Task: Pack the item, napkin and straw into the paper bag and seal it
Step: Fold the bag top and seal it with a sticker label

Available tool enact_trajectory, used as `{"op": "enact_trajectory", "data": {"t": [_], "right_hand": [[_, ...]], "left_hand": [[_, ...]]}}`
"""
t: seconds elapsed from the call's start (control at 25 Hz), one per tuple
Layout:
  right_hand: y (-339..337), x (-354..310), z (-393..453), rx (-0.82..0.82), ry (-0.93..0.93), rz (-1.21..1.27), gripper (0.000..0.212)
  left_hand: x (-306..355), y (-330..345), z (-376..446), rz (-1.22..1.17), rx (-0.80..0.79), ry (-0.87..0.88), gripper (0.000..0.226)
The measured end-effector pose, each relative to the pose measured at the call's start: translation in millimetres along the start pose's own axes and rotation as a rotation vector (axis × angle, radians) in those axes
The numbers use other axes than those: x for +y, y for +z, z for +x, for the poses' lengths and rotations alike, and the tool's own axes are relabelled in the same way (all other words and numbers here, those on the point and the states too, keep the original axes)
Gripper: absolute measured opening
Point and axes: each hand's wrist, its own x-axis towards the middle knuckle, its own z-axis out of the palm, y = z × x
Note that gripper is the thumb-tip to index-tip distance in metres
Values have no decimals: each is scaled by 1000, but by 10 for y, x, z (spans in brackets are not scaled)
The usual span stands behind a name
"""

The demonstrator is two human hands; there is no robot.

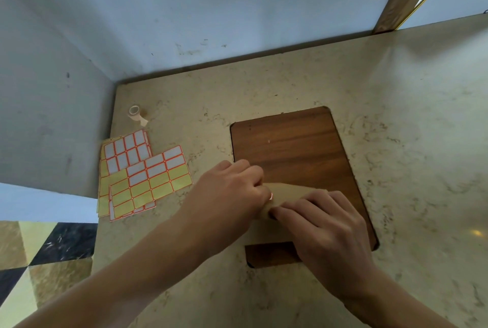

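Toward the upper left of the frame, two pale walls [184, 10] meet in a corner and hem the counter [396, 116] on its far and left sides, while its right half stretches bare to the frame's edge and its left edge drops to a checkered floor [39, 253] at lower left. Set into the beige marbled counter at centre is a dark wooden panel [287, 142]. Near the corner stands a small tape roll [135, 112], with overlapping sheets of orange-edged labels [142, 177] just below it. Low on the panel lies the paper bag [274, 227], its top folded over. Both hands meet there: the left hand [227, 193] grips the fold with curled fingers, and the right hand [324, 227] pinches the same fold beside it.
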Motion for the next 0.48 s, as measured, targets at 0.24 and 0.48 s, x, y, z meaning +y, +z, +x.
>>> {"op": "enact_trajectory", "data": {"t": [0.24,0.48], "right_hand": [[-21,-17,-5,-15,2,3,3],[-34,-17,16,-45,-2,6,4]], "left_hand": [[23,13,31,20,-44,-19,13],[34,-48,95,-44,-150,-51,18]]}}
